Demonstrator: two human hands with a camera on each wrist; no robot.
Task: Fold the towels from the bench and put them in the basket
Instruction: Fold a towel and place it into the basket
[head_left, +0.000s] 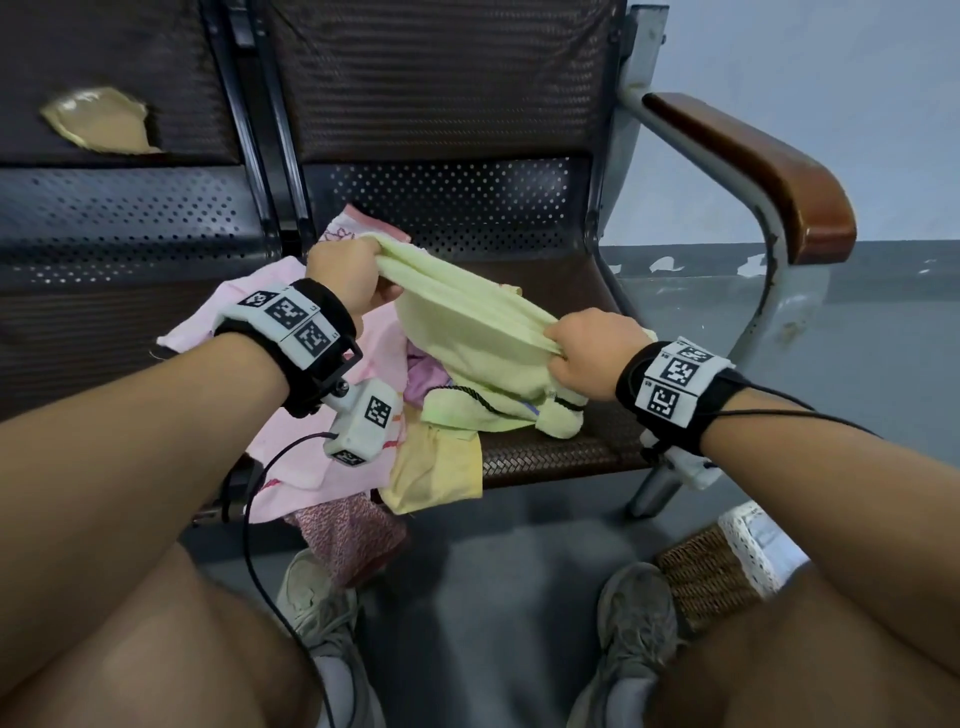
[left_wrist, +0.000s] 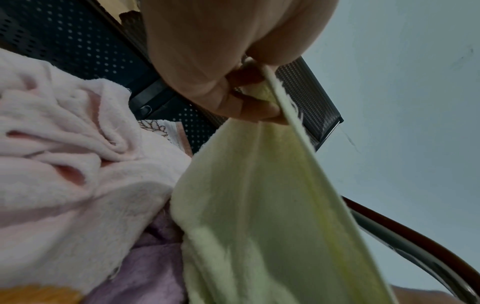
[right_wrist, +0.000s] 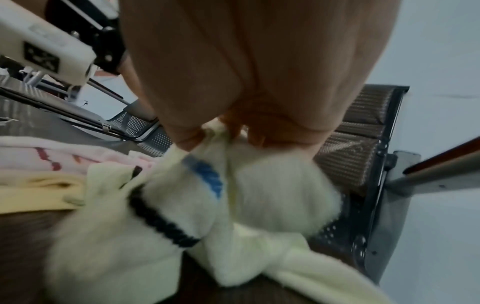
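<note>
Here, mid-frame, both the left hand (head_left: 347, 274) and right hand (head_left: 592, 358) have fingers pinching the green towel (head_left: 467, 332), whose hanging lower part could snag and drag the pile (head_left: 332, 415) off the table (head_left: 545, 447).

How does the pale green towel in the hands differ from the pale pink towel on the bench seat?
The pale green terry towel is lifted and stretched between the left hand and the right hand; the pale pink terry towel lies crumpled on the dark bench seat, untouched by either hand. The green one carries a black cord; the pink one shows red stitching. Both are soft, unfolded and outside the wicker basket.
</note>
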